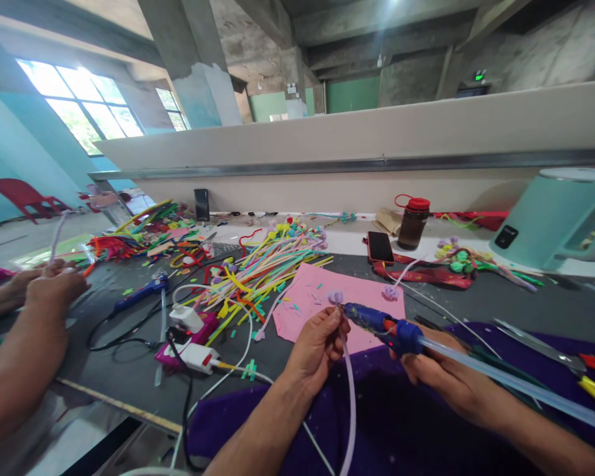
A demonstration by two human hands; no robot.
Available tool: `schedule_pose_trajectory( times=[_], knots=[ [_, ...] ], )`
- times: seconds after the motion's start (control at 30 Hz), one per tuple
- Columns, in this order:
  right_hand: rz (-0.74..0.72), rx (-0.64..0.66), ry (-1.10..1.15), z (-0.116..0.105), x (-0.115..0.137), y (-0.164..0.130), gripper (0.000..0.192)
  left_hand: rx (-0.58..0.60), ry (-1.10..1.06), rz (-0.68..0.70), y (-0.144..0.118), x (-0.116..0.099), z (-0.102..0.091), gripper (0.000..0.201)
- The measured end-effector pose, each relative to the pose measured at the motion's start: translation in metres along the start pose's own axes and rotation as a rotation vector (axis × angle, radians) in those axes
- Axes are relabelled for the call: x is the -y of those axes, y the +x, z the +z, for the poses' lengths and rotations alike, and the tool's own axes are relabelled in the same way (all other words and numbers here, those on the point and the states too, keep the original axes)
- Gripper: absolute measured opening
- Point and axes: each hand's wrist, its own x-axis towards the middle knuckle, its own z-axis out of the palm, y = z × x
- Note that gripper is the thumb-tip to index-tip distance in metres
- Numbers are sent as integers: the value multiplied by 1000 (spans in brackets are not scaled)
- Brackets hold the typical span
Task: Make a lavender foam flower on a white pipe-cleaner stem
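My left hand (320, 344) pinches a pale lilac pipe cleaner (351, 403) just below the small purple flower (335, 297) at its top; the stem hangs down in a curve. My right hand (434, 363) is wrapped round a blue glue gun (377, 320), with a long clear glue stick (515, 383) running out of its back. The gun's nozzle points left and meets the stem right under the flower; whether it touches is hard to see. Beneath lies a pink sheet (297, 301), bearing another purple flower (391, 292) on a stem.
Pipe cleaners (272, 264) in many colours are heaped ahead. A power strip (208, 330) with cables and a second glue gun (141, 293) lie left, near a co-worker's hands (54, 284). Scissors (540, 347), a phone (379, 247), a bottle (413, 223) and a kettle (550, 218) are right.
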Motion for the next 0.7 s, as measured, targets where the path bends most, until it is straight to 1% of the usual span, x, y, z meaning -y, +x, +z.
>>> schedule_pose_trajectory(
  times=[0.13,0.27,0.47,0.57,0.63,0.7],
  knots=[
    [7,8,10,-1,1,0,27,-16,-18,-2,0,-1,0,20],
    [37,16,11,0,-1,-2,24,-15,-34,1,0,-2,2,19],
    [21,8,17,1,-3,-1,26,-13,-33,14,0,-1,1,20],
    [47,8,38,-4,1,-1,22,-31,-55,-16,0,-4,1,18],
    [60,-17,20,-10,2,-1,17,-54,-76,-33,-1,-7,0,16],
    [18,-56,-34,-14,-2,-1,13,-79,-93,-29,-1,-10,0,16]
  ],
)
